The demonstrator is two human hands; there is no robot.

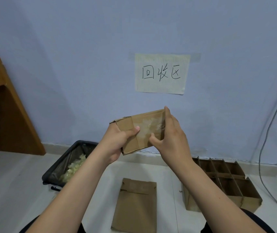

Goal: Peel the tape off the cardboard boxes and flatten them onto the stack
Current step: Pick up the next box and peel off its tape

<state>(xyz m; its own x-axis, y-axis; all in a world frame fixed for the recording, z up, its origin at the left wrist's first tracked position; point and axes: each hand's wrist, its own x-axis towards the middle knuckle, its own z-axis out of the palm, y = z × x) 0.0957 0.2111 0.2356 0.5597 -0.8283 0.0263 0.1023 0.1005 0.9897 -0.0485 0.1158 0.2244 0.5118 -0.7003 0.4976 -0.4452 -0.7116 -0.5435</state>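
Both hands hold a cardboard box (141,132) up before the wall, below the paper sign (162,74). On the floor under it lies the flattened stack (135,206), with a bin (67,163) to its left, a divided carton (225,182) to its right, and a desk (4,106) far left.

Soft, even, bluish light with faint shadows; the wide-angle view bows edges and looks slightly soft.
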